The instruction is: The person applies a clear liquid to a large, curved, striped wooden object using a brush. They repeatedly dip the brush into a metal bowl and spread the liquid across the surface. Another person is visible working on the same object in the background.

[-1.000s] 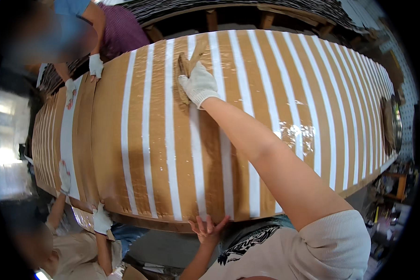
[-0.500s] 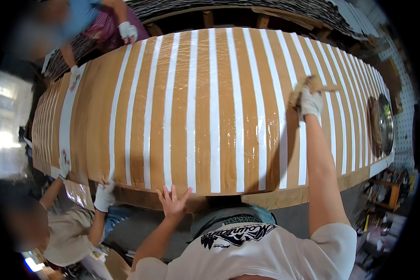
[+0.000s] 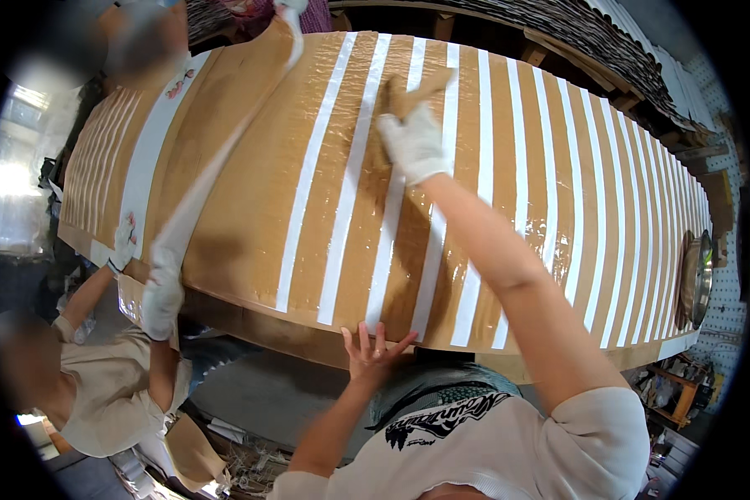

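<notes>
A long surface of overlapping brown sheets (image 3: 242, 242) with white stripes between them stretches before me, its middle glossy and wet-looking. My right hand (image 3: 414, 143), in a white glove, grips a wide brush (image 3: 398, 104) with a wooden handle, blurred by motion, over the stripes on the far half. My bare left hand (image 3: 373, 354) rests at the near edge with fingers spread. To the left, a long pale-edged strip (image 3: 196, 193) is held up between a co-worker's gloved hand (image 3: 162, 304) at the near side and another co-worker's hand (image 3: 294, 7) at the far side.
A round metal bowl (image 3: 702, 279) stands at the right end, with a brown object beside it. A white band with flower prints (image 3: 146, 158) crosses the left part. Behind the far edge lie stacked dark, wavy sheets (image 3: 550, 29). A wooden shelf (image 3: 679, 400) stands at the lower right.
The view has shifted left. My right hand has swept the brush leftward over the stripes, and my left hand remains at the near edge. The co-workers have lifted a strip off the surface.
</notes>
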`<act>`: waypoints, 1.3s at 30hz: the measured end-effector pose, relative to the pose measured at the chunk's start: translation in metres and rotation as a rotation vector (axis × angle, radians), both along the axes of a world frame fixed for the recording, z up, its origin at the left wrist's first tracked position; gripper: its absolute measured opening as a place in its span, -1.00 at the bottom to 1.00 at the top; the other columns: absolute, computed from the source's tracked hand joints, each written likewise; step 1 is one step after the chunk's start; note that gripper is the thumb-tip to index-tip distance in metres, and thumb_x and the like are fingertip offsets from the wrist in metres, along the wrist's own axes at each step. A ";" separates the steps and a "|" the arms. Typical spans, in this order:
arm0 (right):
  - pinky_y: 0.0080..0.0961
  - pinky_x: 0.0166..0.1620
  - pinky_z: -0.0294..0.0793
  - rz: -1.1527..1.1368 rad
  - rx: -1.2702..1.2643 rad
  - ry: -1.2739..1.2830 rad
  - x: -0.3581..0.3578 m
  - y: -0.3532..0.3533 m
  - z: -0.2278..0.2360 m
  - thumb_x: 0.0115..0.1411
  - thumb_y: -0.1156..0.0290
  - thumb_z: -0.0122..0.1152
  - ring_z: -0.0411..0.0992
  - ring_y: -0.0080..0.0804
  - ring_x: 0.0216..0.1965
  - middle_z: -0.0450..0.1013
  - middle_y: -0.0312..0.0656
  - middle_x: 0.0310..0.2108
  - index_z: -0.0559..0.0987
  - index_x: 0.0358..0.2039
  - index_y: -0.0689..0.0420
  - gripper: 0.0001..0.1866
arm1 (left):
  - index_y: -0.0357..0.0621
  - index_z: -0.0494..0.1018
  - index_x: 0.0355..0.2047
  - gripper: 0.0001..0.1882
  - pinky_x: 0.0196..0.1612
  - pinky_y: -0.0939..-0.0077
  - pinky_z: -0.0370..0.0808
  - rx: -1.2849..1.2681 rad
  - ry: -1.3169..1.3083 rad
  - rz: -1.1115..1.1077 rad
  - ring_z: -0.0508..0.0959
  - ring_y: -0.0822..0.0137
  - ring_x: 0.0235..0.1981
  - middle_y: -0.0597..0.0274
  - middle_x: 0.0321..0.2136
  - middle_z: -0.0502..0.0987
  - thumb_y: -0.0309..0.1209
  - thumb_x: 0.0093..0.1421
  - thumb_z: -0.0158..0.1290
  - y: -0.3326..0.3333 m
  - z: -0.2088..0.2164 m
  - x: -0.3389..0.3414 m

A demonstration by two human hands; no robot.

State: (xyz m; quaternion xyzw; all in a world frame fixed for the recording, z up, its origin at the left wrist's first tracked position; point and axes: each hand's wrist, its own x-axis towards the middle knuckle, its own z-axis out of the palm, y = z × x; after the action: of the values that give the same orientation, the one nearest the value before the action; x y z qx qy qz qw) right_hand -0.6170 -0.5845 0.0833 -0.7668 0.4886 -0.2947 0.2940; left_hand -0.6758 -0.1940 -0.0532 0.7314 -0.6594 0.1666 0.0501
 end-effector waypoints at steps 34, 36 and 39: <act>-0.35 -0.01 0.48 -0.403 0.115 -0.224 -0.306 0.048 0.020 0.20 0.22 0.17 0.51 -0.31 -0.08 0.54 -0.15 -0.03 0.42 0.15 0.21 -0.46 | 0.73 0.27 0.26 -0.19 0.25 -0.57 -0.10 0.113 0.173 0.040 0.11 -0.42 0.23 -0.18 0.30 -0.03 -0.40 0.02 0.18 0.005 0.014 -0.009; -0.23 -0.05 0.48 -0.271 0.063 -0.043 -0.220 0.071 0.019 0.16 0.10 0.17 0.53 -0.02 -0.13 0.56 0.06 -0.17 0.53 -0.02 0.14 -0.54 | 0.76 0.23 0.27 -0.18 0.23 -0.61 -0.07 0.069 0.236 0.031 0.17 -0.44 0.20 -0.18 0.26 0.06 -0.43 0.06 0.12 0.003 0.015 -0.011; -0.14 0.02 0.43 -0.006 0.009 -0.133 -0.103 0.114 0.010 0.18 0.07 0.10 0.49 0.10 -0.10 0.54 0.11 -0.18 0.48 0.01 0.16 -0.50 | 0.76 0.22 0.28 -0.15 0.24 -0.60 -0.07 0.074 0.320 0.023 0.21 -0.36 0.20 -0.10 0.22 0.16 -0.44 0.04 0.11 0.000 0.021 -0.009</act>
State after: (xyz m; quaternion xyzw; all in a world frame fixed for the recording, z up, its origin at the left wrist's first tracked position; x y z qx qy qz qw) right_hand -0.7198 -0.4708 0.0935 -0.7427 0.4715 -0.3438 0.3284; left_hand -0.6847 -0.1939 -0.0321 0.7574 -0.6403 0.0240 0.1257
